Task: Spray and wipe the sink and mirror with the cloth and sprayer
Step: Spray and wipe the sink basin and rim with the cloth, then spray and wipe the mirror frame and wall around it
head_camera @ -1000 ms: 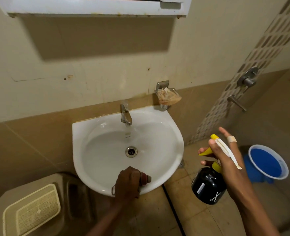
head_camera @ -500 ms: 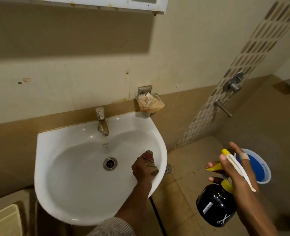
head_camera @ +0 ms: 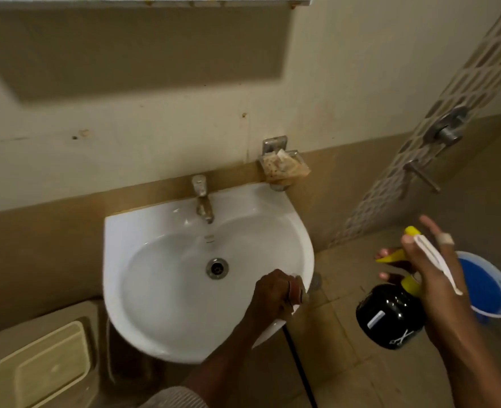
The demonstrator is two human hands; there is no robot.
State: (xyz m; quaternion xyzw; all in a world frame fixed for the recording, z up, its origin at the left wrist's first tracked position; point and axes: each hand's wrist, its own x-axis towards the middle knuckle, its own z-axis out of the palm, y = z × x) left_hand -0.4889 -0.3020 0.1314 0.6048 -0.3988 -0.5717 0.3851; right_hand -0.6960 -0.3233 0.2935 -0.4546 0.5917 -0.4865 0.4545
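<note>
White porcelain at the washbasin's (head_camera: 155,290) right rim is rubbed by the cloth (head_camera: 295,291) clenched in the left hand (head_camera: 272,293), while the spray bottle (head_camera: 390,315), gripped loosely in the right hand (head_camera: 431,278) with one finger raised, could be dropped.

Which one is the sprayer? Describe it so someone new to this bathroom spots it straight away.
Start at the white sink on the tan wall and look to its right, over the floor tiles. There the right hand holds the sprayer in the air, beside the blue bucket. It is the only glossy black round bottle, with a yellow neck and nozzle and a white trigger.
</note>
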